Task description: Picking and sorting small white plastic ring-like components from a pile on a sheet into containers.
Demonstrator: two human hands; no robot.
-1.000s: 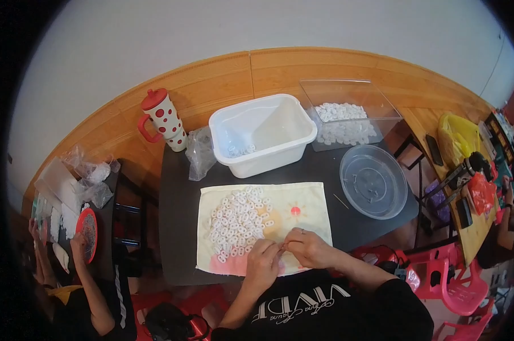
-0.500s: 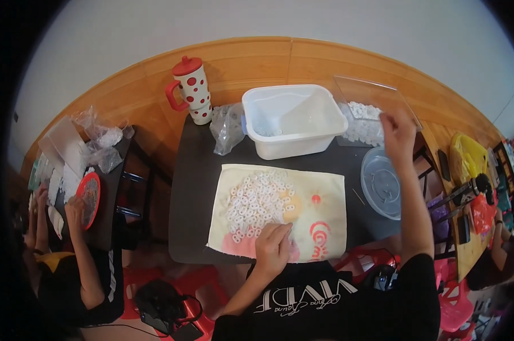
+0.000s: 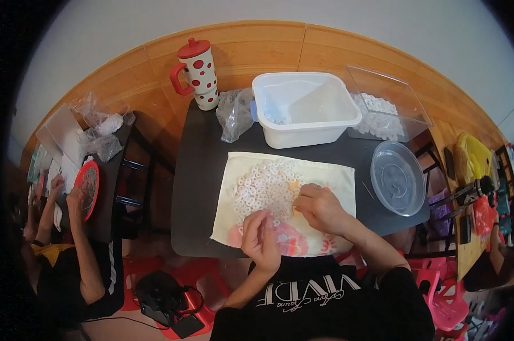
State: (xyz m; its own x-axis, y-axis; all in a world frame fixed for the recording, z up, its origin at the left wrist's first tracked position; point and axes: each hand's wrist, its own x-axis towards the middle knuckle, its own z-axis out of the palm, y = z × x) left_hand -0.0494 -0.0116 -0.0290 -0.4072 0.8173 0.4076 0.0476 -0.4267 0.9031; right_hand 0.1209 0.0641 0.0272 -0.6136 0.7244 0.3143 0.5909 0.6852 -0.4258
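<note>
A pale yellow cloth (image 3: 342,176) lies on the dark table, with a heap of small white pieces with holes (image 3: 262,187) spread over its left half. Low over the near edge of that heap, my left hand (image 3: 261,241) is closed, its thumb and fingers drawn together and pointing up. Just right of the pile, my right hand (image 3: 322,209) is pinched above the cloth, close to the left one. Whatever either hand holds is too small or hidden to make out.
A white plastic tub (image 3: 308,136) stands behind the cloth, beside a clear bin of white pieces (image 3: 379,116). A clear round lid (image 3: 397,179) lies right. A spotted tumbler (image 3: 200,74) and plastic bag (image 3: 234,116) stand back left. Another person's hands (image 3: 75,199) work over a red-rimmed tray.
My right hand has come down and left from the clear bin to the cloth beside the pile. My left hand has turned, fingers now pointing up. The view has shifted slightly.
</note>
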